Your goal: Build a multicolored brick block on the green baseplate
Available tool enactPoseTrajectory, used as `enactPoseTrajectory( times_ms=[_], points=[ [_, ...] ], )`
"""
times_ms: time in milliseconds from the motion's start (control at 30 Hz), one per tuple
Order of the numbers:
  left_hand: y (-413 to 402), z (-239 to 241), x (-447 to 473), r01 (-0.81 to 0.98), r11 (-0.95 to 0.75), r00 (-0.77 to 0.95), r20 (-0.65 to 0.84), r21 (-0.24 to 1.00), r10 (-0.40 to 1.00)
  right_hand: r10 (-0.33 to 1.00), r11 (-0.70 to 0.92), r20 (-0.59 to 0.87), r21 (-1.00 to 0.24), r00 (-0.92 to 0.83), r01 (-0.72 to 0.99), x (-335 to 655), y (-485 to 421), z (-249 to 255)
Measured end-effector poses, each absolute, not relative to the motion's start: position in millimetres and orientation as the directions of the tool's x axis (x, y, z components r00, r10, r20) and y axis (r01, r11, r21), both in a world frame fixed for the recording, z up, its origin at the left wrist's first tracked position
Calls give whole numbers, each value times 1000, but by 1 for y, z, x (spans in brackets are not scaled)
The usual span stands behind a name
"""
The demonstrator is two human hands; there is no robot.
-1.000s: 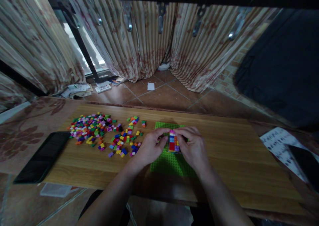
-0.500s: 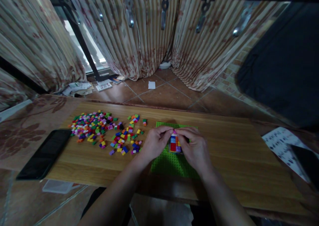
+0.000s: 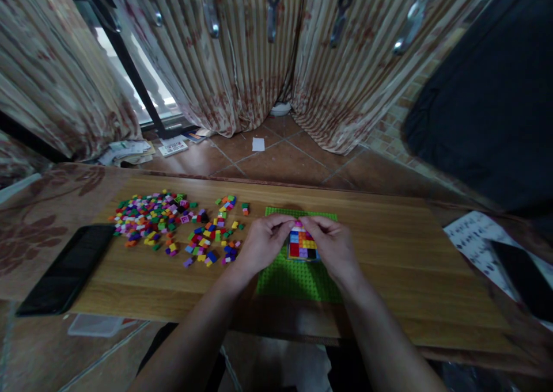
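A green studded baseplate (image 3: 298, 277) lies on the wooden board (image 3: 389, 265). On it stands a small block of coloured bricks (image 3: 302, 245), red, blue, yellow, orange and purple. My left hand (image 3: 259, 248) and my right hand (image 3: 334, 248) meet at the block's far edge, fingertips pinched together on a small pink brick (image 3: 298, 224) at its top. Both hands rest on the baseplate on either side of the block.
A spread of several loose coloured bricks (image 3: 173, 225) lies left of the baseplate. A black phone (image 3: 64, 268) sits at the board's left edge. Printed paper (image 3: 479, 239) and a dark device (image 3: 525, 277) lie at the right. Curtains and tiled floor are beyond.
The hands have drawn slightly apart at the block's sides, so more of its top shows. The fingertips stay pinched at the pink brick. The view shifted a little.
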State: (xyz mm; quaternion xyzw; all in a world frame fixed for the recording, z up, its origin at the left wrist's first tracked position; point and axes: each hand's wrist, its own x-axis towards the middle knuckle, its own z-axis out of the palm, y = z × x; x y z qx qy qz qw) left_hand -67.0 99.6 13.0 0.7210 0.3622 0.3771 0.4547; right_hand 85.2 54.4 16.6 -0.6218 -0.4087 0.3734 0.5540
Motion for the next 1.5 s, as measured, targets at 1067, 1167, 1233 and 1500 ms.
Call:
enactPoseTrajectory(
  times_ms=[1067, 1167, 1233, 1500],
  points=[
    [111, 2, -73, 42, -182, 251, 166, 982, 954, 893, -154, -174, -985, 415, -81, 82, 53, 18],
    [128, 4, -93, 215, -220, 86, 206, 952, 975, 888, -168, -190, -982, 418, -90, 82, 52, 18],
    [140, 9, -108, 458, -218, -18, 255, 862, 967, 885, -161, -182, -983, 429, -86, 82, 52, 18],
    [156, 10, -138, 924, -217, 148, 229, 316, 962, 899, -185, -181, -982, 399, -28, 86, 46, 17]
  ],
)
